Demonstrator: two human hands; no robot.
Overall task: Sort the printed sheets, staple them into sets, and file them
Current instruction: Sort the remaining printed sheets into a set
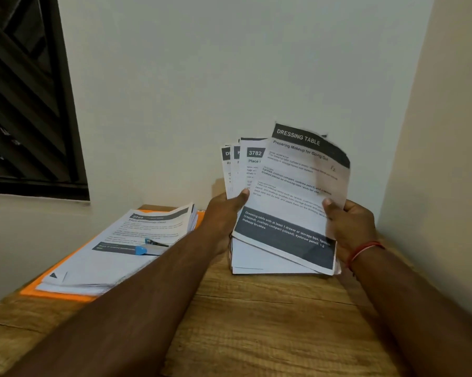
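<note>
Left fingers (243, 195): the thumb lies flat on the face of the fan of white printed paper sheets (252, 170). The other fingers are hidden behind the paper, so the left hand (224, 213) pinches the fan at its left edge.
Right fingers (328, 204): the thumb tip presses on the front sheet (297, 186) and the rest are tucked behind it. The right hand (350, 225) pinches that sheet's right edge.
Fan of sheets: held up at 1 o'clock from the middle of the view. It stands nearly upright before the wall, with three or four sheets splayed to the left.
Front sheet: thin and slightly curled at its top corner. It has a dark header band reading "DRESSING TABLE" and a dark block of white text near the bottom.
Lower sheets (256, 261): flat white edges stacked under the front sheet's lower end. Whether they rest on the table or hang from the hands cannot be told.
Second pile (115, 251): a thick, squared stack of printed paper at 9 o'clock, lying flat.
Orange flat folder (39, 291): lies under that pile, showing along its near and left edges.
Blue and metal stapler (147, 247): lies on top of the second pile.
Wooden table (256, 322): light brown with a coarse visible grain.
Red thread band (364, 250): sits round the right wrist.
Plain pale wall (202, 77): smooth, from 12 to 3 o'clock.
Dark slatted window (25, 104): at 10 o'clock.
</note>
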